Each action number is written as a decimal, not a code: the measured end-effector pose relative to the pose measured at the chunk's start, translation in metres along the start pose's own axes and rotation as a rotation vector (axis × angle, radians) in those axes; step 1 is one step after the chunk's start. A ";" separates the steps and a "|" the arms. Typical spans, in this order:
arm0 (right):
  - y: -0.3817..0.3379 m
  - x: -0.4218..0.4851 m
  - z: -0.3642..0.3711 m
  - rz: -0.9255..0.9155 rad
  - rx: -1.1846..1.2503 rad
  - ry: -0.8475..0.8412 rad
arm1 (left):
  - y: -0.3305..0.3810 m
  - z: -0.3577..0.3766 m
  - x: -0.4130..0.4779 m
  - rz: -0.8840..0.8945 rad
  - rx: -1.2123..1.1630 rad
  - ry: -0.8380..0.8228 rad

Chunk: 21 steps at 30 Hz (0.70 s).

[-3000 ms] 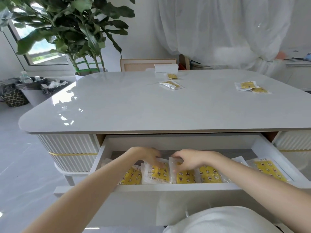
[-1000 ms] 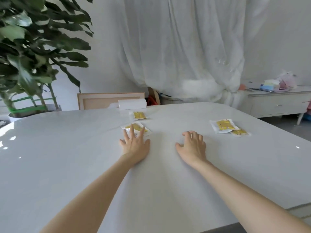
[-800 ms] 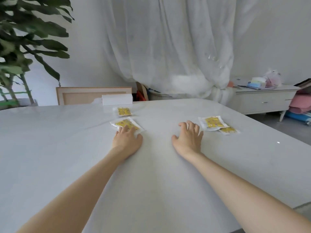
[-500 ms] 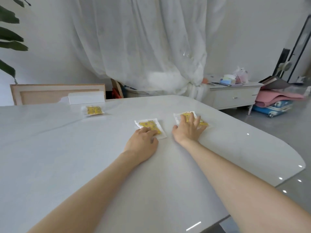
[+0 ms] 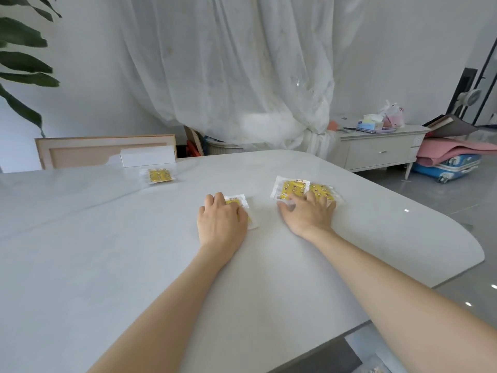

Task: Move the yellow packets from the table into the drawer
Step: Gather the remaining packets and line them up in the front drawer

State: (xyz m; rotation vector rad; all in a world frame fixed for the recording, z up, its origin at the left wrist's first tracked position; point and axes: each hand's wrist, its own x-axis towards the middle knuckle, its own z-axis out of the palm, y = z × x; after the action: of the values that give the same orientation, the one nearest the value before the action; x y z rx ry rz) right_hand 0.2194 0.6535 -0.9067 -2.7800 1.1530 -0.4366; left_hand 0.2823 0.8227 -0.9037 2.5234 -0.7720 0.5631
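Nothing lifted yet, four to go on the table [image 5: 107, 251]: left grip [image 5: 222, 219] curls over the near packet [image 5: 248, 211] at 12 o'clock, hold unclear; right grip [image 5: 309, 211] presses flat on two overlapping packets [image 5: 291, 188] at 1; far packet [image 5: 159, 175] lies at 11.

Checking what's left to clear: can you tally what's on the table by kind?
Yellow packets: 4 (far packet, covered packet under the left hand, two packets under the right hand)
White box: 1
Total: 5
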 end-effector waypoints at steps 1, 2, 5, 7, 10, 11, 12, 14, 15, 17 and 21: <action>0.001 -0.004 0.000 -0.013 0.002 -0.003 | 0.000 -0.002 -0.002 -0.019 -0.001 0.012; 0.002 -0.009 0.000 -0.021 0.014 -0.003 | -0.001 -0.004 -0.004 -0.038 -0.004 0.024; 0.004 -0.018 -0.005 -0.051 0.059 0.106 | -0.002 -0.006 -0.009 -0.055 -0.006 0.063; 0.003 -0.019 -0.006 -0.107 0.072 0.306 | -0.003 -0.006 -0.010 -0.035 -0.017 0.079; 0.005 -0.011 -0.007 -0.085 0.143 0.355 | -0.002 -0.006 -0.012 -0.035 -0.084 0.041; 0.008 -0.004 -0.007 -0.032 0.163 0.271 | -0.003 -0.005 -0.012 -0.038 -0.100 0.009; 0.012 0.002 -0.008 0.031 0.179 0.172 | -0.004 -0.004 -0.011 -0.041 -0.101 -0.033; 0.019 0.016 -0.009 0.127 0.190 0.009 | -0.005 -0.002 -0.010 -0.060 -0.069 -0.130; 0.021 0.021 -0.008 0.150 0.167 -0.045 | -0.006 -0.001 -0.009 -0.072 -0.046 -0.170; 0.021 0.029 -0.006 0.147 0.086 -0.113 | -0.007 0.002 -0.007 -0.094 -0.018 -0.208; 0.023 0.025 -0.005 0.080 0.066 -0.111 | -0.009 0.002 -0.002 -0.148 -0.080 -0.178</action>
State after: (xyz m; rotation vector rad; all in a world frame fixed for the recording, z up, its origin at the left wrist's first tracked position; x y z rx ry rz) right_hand 0.2194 0.6199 -0.9008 -2.6545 1.1967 -0.3033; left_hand 0.2867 0.8288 -0.9088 2.5533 -0.6476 0.2562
